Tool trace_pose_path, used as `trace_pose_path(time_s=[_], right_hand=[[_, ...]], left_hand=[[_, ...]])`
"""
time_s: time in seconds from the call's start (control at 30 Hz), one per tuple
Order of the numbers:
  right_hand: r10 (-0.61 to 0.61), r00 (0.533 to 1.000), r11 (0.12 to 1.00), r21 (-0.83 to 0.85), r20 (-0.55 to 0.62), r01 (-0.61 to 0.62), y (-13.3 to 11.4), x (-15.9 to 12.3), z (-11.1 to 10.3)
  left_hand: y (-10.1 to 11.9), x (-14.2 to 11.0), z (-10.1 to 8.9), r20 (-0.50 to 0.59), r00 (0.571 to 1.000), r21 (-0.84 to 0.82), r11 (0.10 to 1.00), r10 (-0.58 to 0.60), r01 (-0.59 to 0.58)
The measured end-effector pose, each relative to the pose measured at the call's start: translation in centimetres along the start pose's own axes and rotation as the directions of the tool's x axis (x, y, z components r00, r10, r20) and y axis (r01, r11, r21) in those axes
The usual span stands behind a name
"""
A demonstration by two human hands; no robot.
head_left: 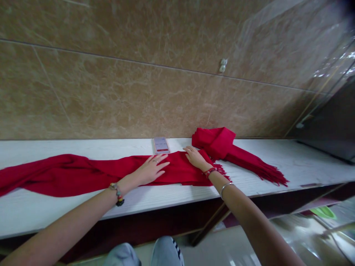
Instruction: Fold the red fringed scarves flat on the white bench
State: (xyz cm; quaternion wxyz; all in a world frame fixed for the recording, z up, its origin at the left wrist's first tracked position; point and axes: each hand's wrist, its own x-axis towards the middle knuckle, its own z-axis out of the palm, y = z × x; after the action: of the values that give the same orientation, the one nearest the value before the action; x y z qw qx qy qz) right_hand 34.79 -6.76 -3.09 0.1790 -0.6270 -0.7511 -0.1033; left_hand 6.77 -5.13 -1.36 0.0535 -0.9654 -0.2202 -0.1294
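Observation:
A long red scarf (111, 173) lies stretched along the white tabletop, its left end running out of view and its fringed end at the right. My left hand (154, 170) rests on it near the middle with the fingers spread. Closer to the fringe, my right hand (195, 157) lies flat on the same cloth, fingers stretched out. Just beyond my right hand sits a second red scarf (215, 142), folded or looped over itself, with a fringed tail reaching to the right.
A phone (161, 145) with a lit screen lies at the table's back, by the tiled wall (124, 99). The white table (299, 159) has its front edge close to my knees. A dark box-shaped object (330, 122) stands at the far right. A small ornament (223, 65) is on the wall.

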Motion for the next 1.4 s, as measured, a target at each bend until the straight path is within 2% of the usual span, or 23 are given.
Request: trace_pose_path(time_s=[0.03, 0.1, 0.23, 0.3, 0.37, 0.43, 0.5, 0.57, 0.63, 0.7, 0.77, 0.87, 0.93, 1.03, 1.1, 1.27, 1.4], right_hand=[[0.029, 0.999, 0.999, -0.013, 0.02, -0.029, 0.2, 0.0, -0.1], [0.09, 0.995, 0.995, -0.039, 0.049, -0.088, 0.6, -0.1, -0.2], [0.181, 0.982, 0.981, -0.084, 0.057, -0.176, 1.4, 0.0, -0.7], [0.204, 0.978, 0.975, -0.099, 0.04, -0.2, 1.8, 0.5, -1.1], [0.221, 0.975, 0.97, -0.103, 0.012, -0.219, 2.1, 1.2, -1.7], [0.229, 0.973, 0.969, -0.096, -0.015, -0.229, 2.1, 1.7, -2.2], [0.206, 0.978, 0.975, -0.076, -0.029, -0.208, 1.9, 1.6, -2.5], [0.108, 0.994, 0.993, -0.049, -0.002, -0.108, 1.6, 0.7, -2.4], [-0.007, 0.998, 0.999, -0.035, 0.062, 0.01, 1.5, -0.6, -1.9], [-0.055, 0.99, 0.997, -0.046, 0.128, 0.062, 1.7, -1.8, -1.6], [-0.024, 0.987, 0.995, -0.088, 0.159, 0.039, 1.8, -2.4, -1.7], [0.014, 0.992, 0.988, -0.156, 0.129, 0.006, 1.1, -2.8, -2.4], [0.009, 0.994, 0.988, -0.154, 0.111, 0.008, 0.2, -3.3, -2.6], [0.01, 0.985, 0.993, -0.118, 0.173, 0.011, -0.5, -4.8, -2.4], [0.049, 0.979, 0.991, -0.131, 0.198, -0.023, 0.0, -5.9, -2.2], [0.145, 0.978, 0.971, -0.212, 0.149, -0.112, 1.9, -7.0, -2.3], [0.147, 0.979, 0.965, -0.238, 0.142, -0.11, 1.3, -6.9, -1.9]], left_hand=[[1.3, 0.9, 0.3, 0.043, 0.999, -0.035, 0.999, 0.023, -0.022], [3.0, 2.3, 0.9, 0.141, 0.99, -0.107, 0.994, 0.003, 0.012], [3.9, 3.2, 1.9, 0.304, 0.951, -0.182, 0.977, -0.048, 0.107], [4.0, 2.7, 1.9, 0.294, 0.954, -0.193, 0.974, -0.055, 0.115], [4.2, 2.1, 1.4, 0.237, 0.971, -0.2, 0.978, -0.015, 0.063], [4.4, 2.0, 0.7, 0.177, 0.978, -0.205, 0.976, 0.113, -0.075], [4.5, 2.6, 0.1, 0.152, 0.955, -0.224, 0.95, 0.253, -0.217], [4.5, 3.6, 0.1, 0.156, 0.94, -0.256, 0.932, 0.303, -0.258], [4.3, 4.6, 0.6, 0.185, 0.947, -0.277, 0.938, 0.263, -0.207], [4.0, 5.1, 1.4, 0.222, 0.953, -0.27, 0.952, 0.208, -0.145], [3.9, 5.3, 2.0, 0.251, 0.951, -0.252, 0.961, 0.183, -0.118], [3.9, 5.0, 2.4, 0.261, 0.952, -0.229, 0.968, 0.161, -0.101], [4.0, 4.8, 2.4, 0.254, 0.959, -0.219, 0.973, 0.126, -0.07], [4.0, 4.5, 2.5, 0.251, 0.966, -0.211, 0.977, 0.068, -0.014], [4.0, 4.5, 2.6, 0.259, 0.965, -0.207, 0.978, 0.046, 0.008], [4.1, 4.5, 2.8, 0.251, 0.967, -0.212, 0.977, 0.038, 0.016], [4.0, 3.6, 2.9, 0.229, 0.972, -0.21, 0.978, 0.048, 0.002]])
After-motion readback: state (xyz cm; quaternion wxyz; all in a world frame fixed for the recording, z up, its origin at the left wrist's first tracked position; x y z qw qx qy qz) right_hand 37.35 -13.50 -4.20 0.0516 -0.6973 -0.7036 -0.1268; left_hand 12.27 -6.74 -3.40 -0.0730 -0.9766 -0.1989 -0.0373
